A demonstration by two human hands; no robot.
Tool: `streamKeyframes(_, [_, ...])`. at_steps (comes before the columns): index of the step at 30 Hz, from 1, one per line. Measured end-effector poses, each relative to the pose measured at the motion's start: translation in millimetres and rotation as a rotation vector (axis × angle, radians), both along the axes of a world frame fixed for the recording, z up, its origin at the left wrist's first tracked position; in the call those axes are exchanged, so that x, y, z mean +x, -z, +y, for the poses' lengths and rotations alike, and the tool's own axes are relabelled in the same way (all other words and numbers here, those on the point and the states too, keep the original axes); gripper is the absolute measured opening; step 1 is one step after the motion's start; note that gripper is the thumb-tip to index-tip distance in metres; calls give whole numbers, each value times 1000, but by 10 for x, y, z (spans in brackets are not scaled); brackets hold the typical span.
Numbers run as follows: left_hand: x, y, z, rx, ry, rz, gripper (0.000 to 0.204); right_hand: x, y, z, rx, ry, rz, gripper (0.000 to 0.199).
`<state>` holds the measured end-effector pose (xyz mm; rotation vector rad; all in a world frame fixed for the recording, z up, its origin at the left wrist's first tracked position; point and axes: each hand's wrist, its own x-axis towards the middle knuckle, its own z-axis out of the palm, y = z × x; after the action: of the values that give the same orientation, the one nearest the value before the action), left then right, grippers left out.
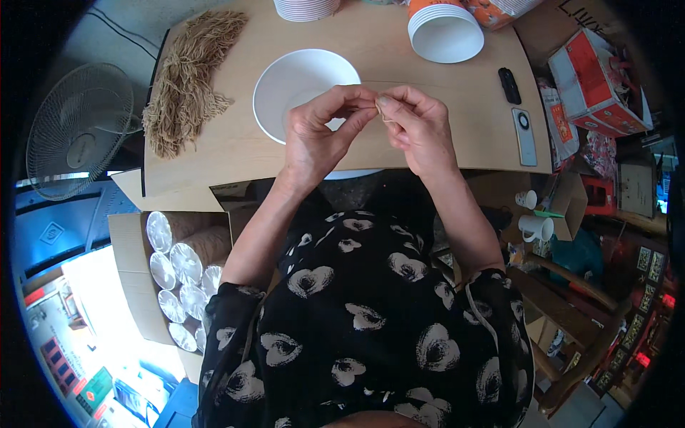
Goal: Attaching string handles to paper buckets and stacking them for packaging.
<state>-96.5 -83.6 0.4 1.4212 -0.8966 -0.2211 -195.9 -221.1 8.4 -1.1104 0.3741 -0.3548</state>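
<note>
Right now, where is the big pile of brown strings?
In the head view, the pile of tan strings lies on the wooden table's left end, left of the white bowl.

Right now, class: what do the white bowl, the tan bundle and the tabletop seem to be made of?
White bowl: probably paper or thin plastic, matte, thin rim like the stacked cups.
Tan bundle: many loose cords, seemingly twisted paper or fibre, dull and frayed.
Tabletop: pale wood or wood-look laminate, smooth, faint grain.
</note>
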Motion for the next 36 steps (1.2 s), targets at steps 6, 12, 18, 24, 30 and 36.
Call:
streamKeyframes(6, [3,21,41,6,-75,-240,16,15,-33,23,77,-14,50,7])
streamKeyframes(12, [38,10,90,59,-122,-428,14,9,-52,-14,125,-100,93,11])
streamKeyframes(18, [103,-1,121,-3,13,71,10,8,-99,-87,47,-131,102,16])
streamKeyframes(24, [201,-134,159,51,214,581,14,-32,-111,-61,-413,105,-111,16])
streamKeyframes(30, [257,-28,137,13,289,718,19,-96,-49,-11,-862,125,-158,18])
streamKeyframes(36, [221,-2,93,27,275,714,16,-29,50,32,-992,190,-169,21])
